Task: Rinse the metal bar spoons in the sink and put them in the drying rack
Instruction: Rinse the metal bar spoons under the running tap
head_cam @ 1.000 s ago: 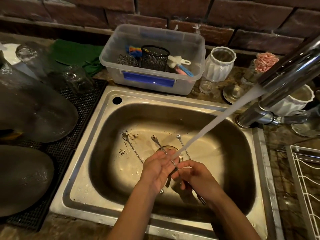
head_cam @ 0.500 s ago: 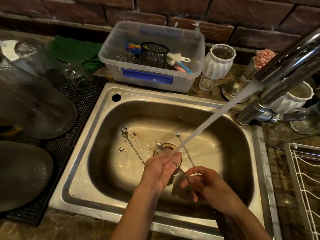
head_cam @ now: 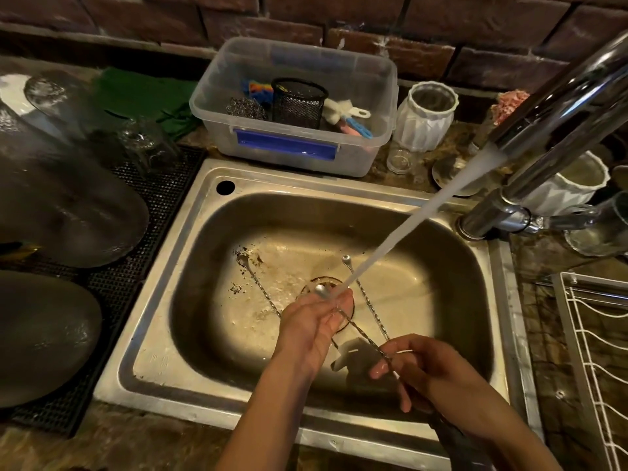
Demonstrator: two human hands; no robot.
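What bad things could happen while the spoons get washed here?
The wet spoon, pinched by the right hand and rubbed by the left hand, might slip and drop into the sink. The water hits right at the left fingers, so it may splash onto the counter. Two more spoons lie near the open drain and dirty specks, so grit could stick to them again.

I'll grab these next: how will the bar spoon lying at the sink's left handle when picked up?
The left bar spoon looks thin, probably light and stiff. It lies flat on the wet sink floor, so likely slippery and awkward to pinch. Its twisted stem may help grip.
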